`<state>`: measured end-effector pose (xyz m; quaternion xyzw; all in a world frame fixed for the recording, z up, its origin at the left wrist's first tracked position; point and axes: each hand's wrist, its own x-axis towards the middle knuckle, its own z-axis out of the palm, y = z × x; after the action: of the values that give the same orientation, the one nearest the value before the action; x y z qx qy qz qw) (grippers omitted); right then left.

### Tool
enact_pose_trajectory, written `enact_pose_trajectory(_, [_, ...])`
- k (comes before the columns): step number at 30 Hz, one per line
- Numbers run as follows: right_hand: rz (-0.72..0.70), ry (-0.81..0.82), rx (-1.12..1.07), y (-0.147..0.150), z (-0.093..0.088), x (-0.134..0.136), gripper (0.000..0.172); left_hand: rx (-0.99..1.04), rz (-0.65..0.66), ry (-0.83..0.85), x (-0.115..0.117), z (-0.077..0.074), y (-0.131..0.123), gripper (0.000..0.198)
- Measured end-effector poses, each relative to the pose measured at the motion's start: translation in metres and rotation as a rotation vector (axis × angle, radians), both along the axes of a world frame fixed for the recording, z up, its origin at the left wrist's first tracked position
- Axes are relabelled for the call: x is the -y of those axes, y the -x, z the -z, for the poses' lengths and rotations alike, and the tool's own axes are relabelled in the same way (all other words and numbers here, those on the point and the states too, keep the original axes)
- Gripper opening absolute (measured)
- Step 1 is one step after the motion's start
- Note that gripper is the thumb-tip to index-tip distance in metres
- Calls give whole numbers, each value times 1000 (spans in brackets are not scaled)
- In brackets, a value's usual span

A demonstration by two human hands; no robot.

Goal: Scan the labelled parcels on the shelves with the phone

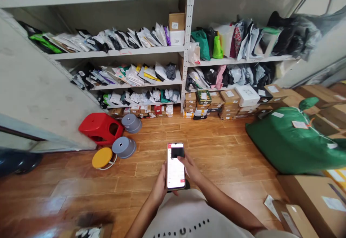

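I hold a smartphone (175,166) upright in front of me, its screen lit white and red with a dark patch near the top. My left hand (160,187) wraps around its left edge and back. My right hand (192,169) grips the right edge, with the thumb lying on the screen. Both forearms come up from the bottom of the view over my light shirt. The wooden floor lies below the phone.
Metal shelving (186,50) ahead is packed with bagged parcels and small boxes. A red stool (100,128), two grey discs (124,147) and a yellow disc (102,157) lie at left. A big green sack (294,142) and cardboard boxes (316,198) crowd the right.
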<state>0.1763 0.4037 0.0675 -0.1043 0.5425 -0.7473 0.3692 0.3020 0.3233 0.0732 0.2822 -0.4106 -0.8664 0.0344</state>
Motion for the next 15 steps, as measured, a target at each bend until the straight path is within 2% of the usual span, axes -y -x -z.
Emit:
enact_pose_trajectory(3, [-34,1,-95,3,5,16,31,6,46,-24,35,-1,6,77])
enact_pose_trajectory(8, [-33,11,-171,-9,3,51,40,-32,207,-6,102,-15,12,77])
enact_pose_trajectory(11, [35,-13,-196,-23,-1,80,47,-47,287,-7,141,-19,11,77])
enact_pose_trajectory(15, [206,-72,-191,-39,-3,123,41,-74,366,-61,186,-18,9,81])
